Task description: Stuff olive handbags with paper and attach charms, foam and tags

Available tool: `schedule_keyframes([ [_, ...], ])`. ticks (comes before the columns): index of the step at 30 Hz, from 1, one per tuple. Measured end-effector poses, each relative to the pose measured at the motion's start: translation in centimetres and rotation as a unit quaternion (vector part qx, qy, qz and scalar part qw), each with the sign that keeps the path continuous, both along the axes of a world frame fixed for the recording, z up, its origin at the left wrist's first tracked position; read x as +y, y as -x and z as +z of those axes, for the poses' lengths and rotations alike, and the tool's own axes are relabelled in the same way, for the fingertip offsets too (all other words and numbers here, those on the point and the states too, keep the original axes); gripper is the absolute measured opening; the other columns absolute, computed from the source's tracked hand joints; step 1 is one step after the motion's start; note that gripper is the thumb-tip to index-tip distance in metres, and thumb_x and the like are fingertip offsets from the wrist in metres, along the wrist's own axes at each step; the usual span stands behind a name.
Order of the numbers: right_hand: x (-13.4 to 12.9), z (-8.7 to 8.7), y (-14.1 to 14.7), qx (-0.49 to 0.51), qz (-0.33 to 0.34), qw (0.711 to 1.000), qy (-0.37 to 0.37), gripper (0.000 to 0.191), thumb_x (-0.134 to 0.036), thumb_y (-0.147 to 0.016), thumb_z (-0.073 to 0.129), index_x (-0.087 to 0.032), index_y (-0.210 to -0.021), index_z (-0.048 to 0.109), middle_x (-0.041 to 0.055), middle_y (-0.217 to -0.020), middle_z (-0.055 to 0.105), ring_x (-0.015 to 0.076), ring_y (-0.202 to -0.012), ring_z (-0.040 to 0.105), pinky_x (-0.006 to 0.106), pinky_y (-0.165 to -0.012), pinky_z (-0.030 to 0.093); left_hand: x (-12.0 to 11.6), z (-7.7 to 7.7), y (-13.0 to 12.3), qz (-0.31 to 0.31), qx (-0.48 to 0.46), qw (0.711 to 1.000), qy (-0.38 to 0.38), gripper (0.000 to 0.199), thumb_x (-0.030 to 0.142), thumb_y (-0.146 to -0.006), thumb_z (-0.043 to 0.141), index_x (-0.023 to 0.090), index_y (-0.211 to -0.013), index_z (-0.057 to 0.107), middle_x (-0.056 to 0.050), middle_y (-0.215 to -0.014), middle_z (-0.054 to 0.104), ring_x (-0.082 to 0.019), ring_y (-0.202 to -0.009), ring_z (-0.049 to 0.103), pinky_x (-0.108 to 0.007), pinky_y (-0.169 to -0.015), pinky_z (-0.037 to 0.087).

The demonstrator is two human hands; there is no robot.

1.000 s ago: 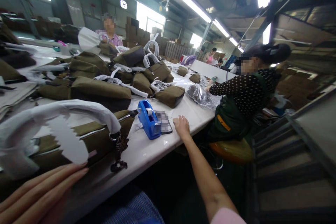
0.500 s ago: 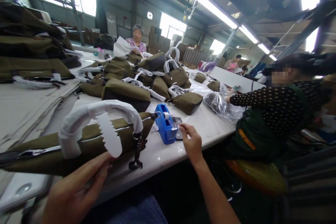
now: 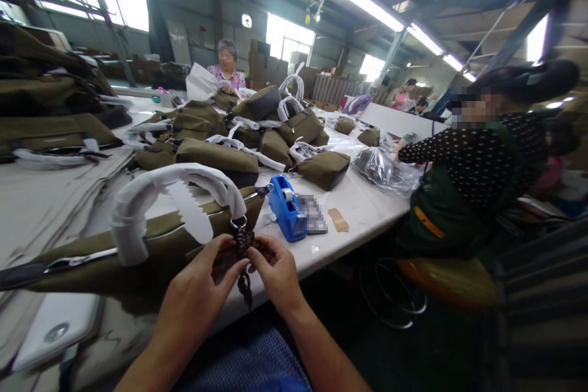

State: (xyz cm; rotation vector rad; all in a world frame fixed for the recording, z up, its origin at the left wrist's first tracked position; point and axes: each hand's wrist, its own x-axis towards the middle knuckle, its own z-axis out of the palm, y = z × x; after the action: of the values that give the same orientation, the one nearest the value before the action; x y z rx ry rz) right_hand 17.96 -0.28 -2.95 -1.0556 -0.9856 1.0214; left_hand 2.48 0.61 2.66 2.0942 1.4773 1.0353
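Observation:
An olive bag (image 3: 165,257) lies in front of me, its arched handle (image 3: 177,174) wrapped in white material. A white strip with a toothed edge (image 3: 189,211) hangs from the handle. From the ring at the handle's right end hangs a dark braided charm (image 3: 242,245). My left hand (image 3: 206,278) pinches the charm from the left, and my right hand (image 3: 275,266) grips it from the right. The fingertips of both hands nearly meet on it. Just beyond them stands a blue tape dispenser (image 3: 287,211).
Behind the dispenser is a pile of olive bags (image 3: 220,156). Right of it lie a pixelated flat object (image 3: 315,214) and a tan piece (image 3: 339,219). A co-worker in dotted sleeves (image 3: 463,153) handles clear plastic (image 3: 386,168). A white device (image 3: 57,324) lies lower left.
My right hand has moved left from beside the dispenser to the charm. My left hand has shifted right, off the toothed strip, and taken hold of the charm. The tan piece now shows on the table.

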Motion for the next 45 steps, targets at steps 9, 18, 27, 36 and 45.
schedule_keyframes([
  [9,-2.6,0.6,-0.1,-0.016,0.038,0.999,-0.006,0.044,-0.048,-0.088,0.077,-0.020,-0.123,0.075,0.0071,-0.109,0.076,0.0185,-0.075,0.073,0.030,-0.069,0.064,1.0,-3.0,1.1,-0.095,-0.185,0.962,0.180,0.062,0.057,-0.087,0.067,0.018,-0.135,0.063,-0.014,-0.130,0.074,-0.032,-0.120,0.072,-0.043,-0.105,0.059],
  [18,0.9,-1.6,-5.1,-0.275,-0.044,0.959,-0.046,0.033,-0.037,-0.104,0.054,-0.014,-0.113,0.076,0.0114,-0.099,0.078,0.0219,-0.084,0.077,0.035,-0.080,0.063,3.7,1.2,3.4,-0.025,-0.342,0.900,0.269,0.065,0.052,-0.071,0.089,0.023,-0.127,0.071,-0.011,-0.124,0.077,-0.035,-0.118,0.072,-0.043,-0.102,0.062],
  [27,7.2,-5.4,-5.7,-0.547,0.001,0.836,-0.039,0.030,-0.005,-0.087,0.063,-0.022,-0.103,0.080,0.0080,-0.105,0.074,0.0227,-0.097,0.068,0.028,-0.085,0.053,4.5,0.3,4.6,-0.023,-0.384,0.878,0.285,0.071,0.052,-0.067,0.092,0.019,-0.127,0.071,-0.011,-0.124,0.077,-0.033,-0.119,0.072,-0.042,-0.105,0.060],
  [36,9.2,-5.1,-6.4,-0.651,0.070,0.747,-0.115,0.021,-0.001,-0.089,0.061,-0.018,-0.083,0.072,0.0078,-0.094,0.072,0.0202,-0.085,0.066,0.024,-0.075,0.048,4.6,0.4,5.7,-0.096,-0.387,0.866,0.302,0.071,0.051,-0.073,0.089,0.016,-0.132,0.069,-0.012,-0.124,0.076,-0.028,-0.109,0.072,-0.029,-0.082,0.060],
  [45,8.3,-5.0,-5.9,-0.566,-0.004,0.810,-0.151,0.022,-0.002,-0.094,0.050,-0.017,-0.088,0.065,0.0086,-0.086,0.071,0.0211,-0.078,0.066,0.028,-0.073,0.049,4.8,0.6,6.3,-0.126,-0.344,0.870,0.331,0.072,0.047,-0.077,0.087,0.017,-0.138,0.063,-0.013,-0.131,0.073,-0.029,-0.112,0.071,-0.035,-0.089,0.060],
])
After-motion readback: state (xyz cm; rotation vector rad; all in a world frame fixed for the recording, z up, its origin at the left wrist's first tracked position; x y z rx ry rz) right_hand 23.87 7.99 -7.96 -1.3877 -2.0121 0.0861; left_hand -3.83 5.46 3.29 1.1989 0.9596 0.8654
